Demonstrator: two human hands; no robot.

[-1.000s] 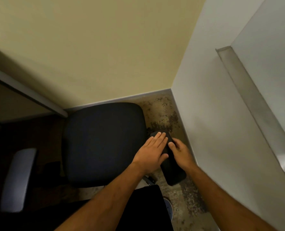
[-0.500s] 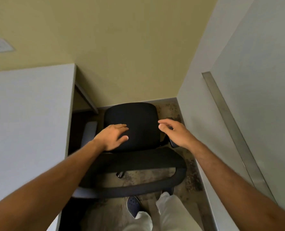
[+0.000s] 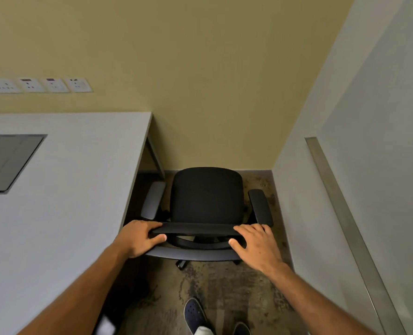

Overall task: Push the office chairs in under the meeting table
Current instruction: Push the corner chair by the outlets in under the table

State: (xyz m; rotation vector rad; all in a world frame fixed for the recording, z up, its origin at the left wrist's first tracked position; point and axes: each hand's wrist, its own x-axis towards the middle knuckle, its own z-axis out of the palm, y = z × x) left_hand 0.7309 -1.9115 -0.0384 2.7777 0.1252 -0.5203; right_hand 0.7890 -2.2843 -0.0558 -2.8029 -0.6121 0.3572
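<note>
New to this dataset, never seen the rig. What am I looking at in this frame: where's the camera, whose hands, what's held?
There is no machine here: a person wears a wide-angle camera on the head, looking forward and down, so the arms enter from the bottom. The left hand and right hand each have a grip on the top edge of the black office chair, one at each end of the backrest. The chair faces the yellow wall; its seat is beside the grey meeting table, not under it. The tabletop shows only a closed grey hatch. Dark shoes show below.
</note>
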